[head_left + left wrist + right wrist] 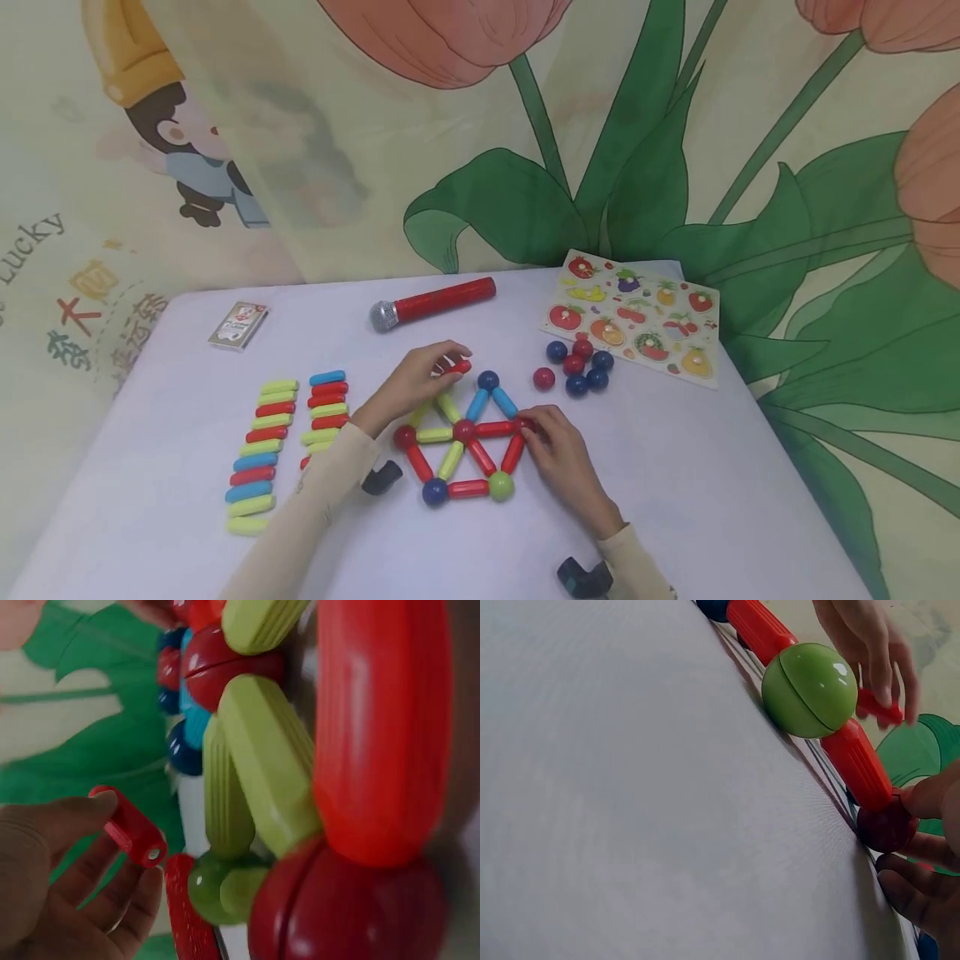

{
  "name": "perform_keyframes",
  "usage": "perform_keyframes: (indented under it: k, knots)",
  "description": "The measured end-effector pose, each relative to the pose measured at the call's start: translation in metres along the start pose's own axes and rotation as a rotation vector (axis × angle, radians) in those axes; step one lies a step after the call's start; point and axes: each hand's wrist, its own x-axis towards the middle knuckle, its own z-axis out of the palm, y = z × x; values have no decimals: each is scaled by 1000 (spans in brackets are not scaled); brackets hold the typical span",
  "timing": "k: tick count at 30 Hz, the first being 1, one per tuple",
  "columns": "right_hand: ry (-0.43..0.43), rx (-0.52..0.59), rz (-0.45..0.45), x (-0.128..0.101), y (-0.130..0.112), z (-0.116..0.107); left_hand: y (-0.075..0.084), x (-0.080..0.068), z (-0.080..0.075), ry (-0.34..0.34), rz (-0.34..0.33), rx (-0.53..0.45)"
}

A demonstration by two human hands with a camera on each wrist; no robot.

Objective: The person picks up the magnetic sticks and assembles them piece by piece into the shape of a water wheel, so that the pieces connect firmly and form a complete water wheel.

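A flat frame of magnetic rods and balls lies on the table around a central red ball (pixel 464 430). My left hand (pixel 420 375) pinches a loose red magnetic rod (pixel 131 829) between thumb and fingers, above the frame's far left part. In the left wrist view a green ball (pixel 210 889) joins two yellow-green rods below that hand; the hand hides this ball in the head view. My right hand (pixel 564 462) grips the red ball (pixel 886 827) at the frame's right corner. Nearer me are another green ball (pixel 501 485) and a blue ball (pixel 435 492).
Two columns of loose rods (pixel 255 447) lie at left. Several loose red and blue balls (pixel 576 385) sit at right by a fruit-picture board (pixel 637 317). A red microphone (pixel 446 302) and a card box (pixel 238 325) are farther back on the white table (pixel 712 500).
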Motion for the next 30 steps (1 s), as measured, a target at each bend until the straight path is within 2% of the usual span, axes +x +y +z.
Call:
perform_keyframes:
  k: [4,8,14,24,30]
  knots:
    - [-16,2,8,-1,-1,1,0,9,10,-67,-41,74]
    - [-9,-5,0,-1,0,0,-1,8,16,-72,-82,124]
    - [6,9,-18,0,2,0,-3,10,18,-80,-90,182]
    - [-7,19,0,0,0,0,-5,7,24,-101,-88,161]
    - [-18,12,22,-1,0,0,-12,-2,23,-76,-139,180]
